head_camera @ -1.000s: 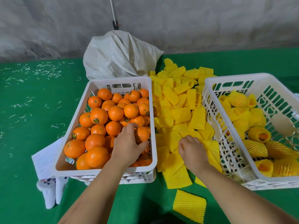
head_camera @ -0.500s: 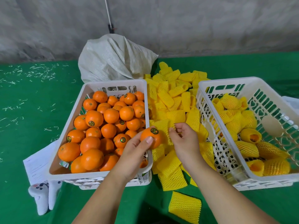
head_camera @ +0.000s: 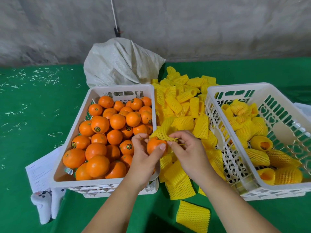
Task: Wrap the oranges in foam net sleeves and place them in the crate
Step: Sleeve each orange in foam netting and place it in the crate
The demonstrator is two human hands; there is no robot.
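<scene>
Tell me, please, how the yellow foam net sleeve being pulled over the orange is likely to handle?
The foam net sleeve looks soft and floppy: it bends and stretches where the right hand pinches it over the orange. It is probably very light, being open mesh. It seems springy rather than fragile, since loose sleeves in the pile keep their tube shape.

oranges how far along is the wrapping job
Done: a batch of sleeved oranges already lies in the right crate.

In hand: the left hand holds one orange while the right hand stretches a foam net sleeve over its top; only partly on.

Left: the left crate is piled with bare oranges, and loose sleeves lie heaped between the crates. Most of the job remains.
</scene>
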